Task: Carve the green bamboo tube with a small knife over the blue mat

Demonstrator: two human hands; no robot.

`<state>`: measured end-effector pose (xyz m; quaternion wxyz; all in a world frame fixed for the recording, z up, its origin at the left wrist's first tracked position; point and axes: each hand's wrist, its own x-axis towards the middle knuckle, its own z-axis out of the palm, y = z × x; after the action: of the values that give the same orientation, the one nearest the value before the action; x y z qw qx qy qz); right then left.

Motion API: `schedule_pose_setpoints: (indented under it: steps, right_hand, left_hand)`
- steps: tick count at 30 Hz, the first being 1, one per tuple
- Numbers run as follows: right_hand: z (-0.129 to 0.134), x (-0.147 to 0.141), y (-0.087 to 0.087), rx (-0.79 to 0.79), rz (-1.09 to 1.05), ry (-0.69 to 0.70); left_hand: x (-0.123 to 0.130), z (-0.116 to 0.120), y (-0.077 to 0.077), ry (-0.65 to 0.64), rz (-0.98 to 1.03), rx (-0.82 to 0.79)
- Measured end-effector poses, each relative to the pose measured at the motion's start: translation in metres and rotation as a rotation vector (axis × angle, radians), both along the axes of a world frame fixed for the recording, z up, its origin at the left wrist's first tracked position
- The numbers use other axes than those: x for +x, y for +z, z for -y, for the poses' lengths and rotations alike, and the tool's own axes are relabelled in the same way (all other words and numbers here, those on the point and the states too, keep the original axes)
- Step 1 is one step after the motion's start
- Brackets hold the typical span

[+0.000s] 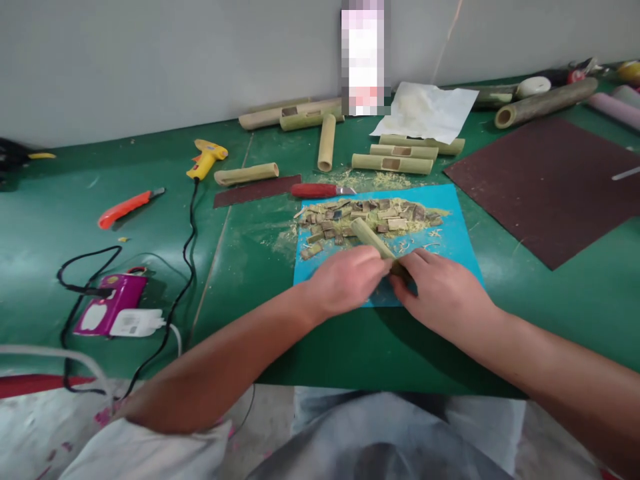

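1. Green tabletop [250, 267] carries the work, backed by a grey wall [165, 60]; I inspect through the head camera.
2. Right hand [443, 287]: thumb and fingers closed round the near part of a bamboo tube [371, 237]. Left hand [347, 283]: curled against the same tube; its fingertips are hidden, so I cannot tell how firmly it grips or whether it pinches anything small.
3. Tube position: above the blue sheet [453, 230], far end angled left over the chips [397, 225]. I judge that uneven pressure could twist it loose and scrape the closely placed fingers.
4. Sheet: a hard push could slide it and spill the chips.
5. Red-handled knife [315, 191]: blade bare, beyond the chips; a careless forward reach could cut a hand.
6. Far left, the yellow glue gun [206, 159] trails a black cord [192, 227]; a snagging arm could drag it.
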<state>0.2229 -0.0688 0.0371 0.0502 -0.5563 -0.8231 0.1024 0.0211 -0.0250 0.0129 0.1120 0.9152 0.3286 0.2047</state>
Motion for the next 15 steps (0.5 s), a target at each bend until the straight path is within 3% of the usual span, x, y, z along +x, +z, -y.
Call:
schedule_pose_setpoints:
  steps: [3,7,11,15]
  right_hand:
    - [-0.0004,-0.0003,-0.0003,0.003,0.011,-0.015]
    - [-0.0006,-0.0006,-0.0018,0.011,-0.004,0.001]
    - [0.0002,0.0,-0.0021,0.038,-0.01,-0.008]
    - [0.0006,0.0005,-0.0012,0.025,-0.014,0.002]
  left_hand:
    - [-0.0006,-0.0001,-0.0005,0.079,0.108,0.094]
    - [-0.0003,-0.0005,-0.002,-0.009,0.044,0.053]
    - [-0.0013,-0.0035,-0.0015,0.081,0.152,0.134]
    - [-0.0003,-0.0025,-0.0001,-0.023,0.078,0.08]
